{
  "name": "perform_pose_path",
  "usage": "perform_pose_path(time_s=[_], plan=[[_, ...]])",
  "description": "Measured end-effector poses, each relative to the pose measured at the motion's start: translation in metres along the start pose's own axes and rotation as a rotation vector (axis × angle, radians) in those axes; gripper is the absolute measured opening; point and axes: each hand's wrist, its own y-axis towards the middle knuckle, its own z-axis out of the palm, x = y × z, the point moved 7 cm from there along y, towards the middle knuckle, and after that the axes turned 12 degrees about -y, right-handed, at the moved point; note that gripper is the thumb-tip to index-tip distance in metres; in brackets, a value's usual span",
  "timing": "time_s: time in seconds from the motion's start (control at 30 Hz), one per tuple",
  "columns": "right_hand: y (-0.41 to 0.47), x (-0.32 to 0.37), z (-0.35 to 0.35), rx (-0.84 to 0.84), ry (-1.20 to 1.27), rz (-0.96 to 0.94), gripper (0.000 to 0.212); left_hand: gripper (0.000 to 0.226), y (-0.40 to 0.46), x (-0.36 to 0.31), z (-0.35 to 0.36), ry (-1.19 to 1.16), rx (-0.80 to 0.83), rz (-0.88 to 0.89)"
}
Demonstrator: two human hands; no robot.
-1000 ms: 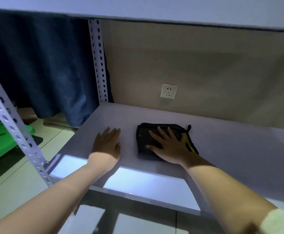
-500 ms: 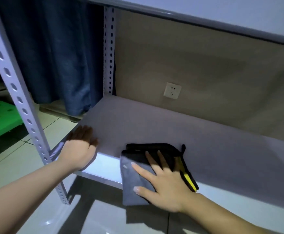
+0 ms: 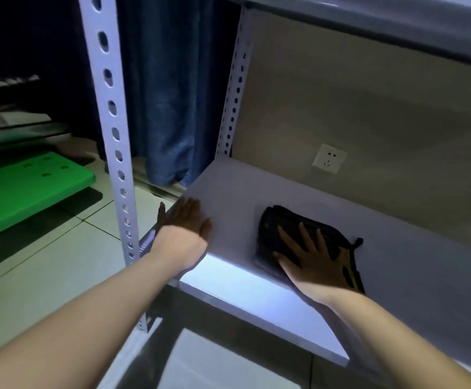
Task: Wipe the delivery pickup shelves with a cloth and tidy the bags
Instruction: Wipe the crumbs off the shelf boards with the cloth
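Dark cloth (image 3: pixel 290 234) under my flat, spread right hand (image 3: pixel 312 262) | left hand (image 3: pixel 185 223) flat, empty on shelf (image 3: pixel 411 276), beside | bare shelf lay rightward

1. No readable text, labels, brand names or numbers anywhere in this shot.
2. The wall socket (image 3: pixel 329 158) is plain white, just the pin holes, no markings that can be made out.
3. The dark cloth (image 3: pixel 290 231) has a yellow strip along one edge, but if there's print on it, it's too dim and blurry to read.
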Motion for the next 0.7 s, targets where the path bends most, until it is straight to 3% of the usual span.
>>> perform_pose_path(time_s=[0.17,0.27,0.4,0.43,0.53,0.57,0.7], plan=[[-0.044,0.022,-0.005,-0.019,-0.05,-0.186,0.07,0.088,0.006,0.0,0.006,-0.025,-0.013,-0.017],[-0.009,0.059,-0.012,-0.08,-0.039,-0.239,0.058,0.094,0.002,0.003,0.013,0.083,0.072,0.051],[0.067,0.111,-0.032,-0.112,-0.016,-0.269,0.053,0.047,-0.006,-0.008,0.007,0.173,0.028,0.235],[0.084,0.121,-0.037,-0.097,0.004,-0.269,0.053,0.05,-0.005,-0.007,0.005,0.148,0.031,0.225],[0.121,0.135,-0.047,-0.072,0.04,-0.259,0.056,0.112,0.002,0.003,0.011,0.105,0.054,0.113],[0.131,0.131,-0.046,-0.062,0.057,-0.25,0.058,0.114,0.003,0.005,0.011,0.084,0.054,0.073],[0.148,0.07,-0.044,-0.054,0.103,-0.09,0.062,0.086,0.004,0.001,0.007,0.042,0.029,0.018]])
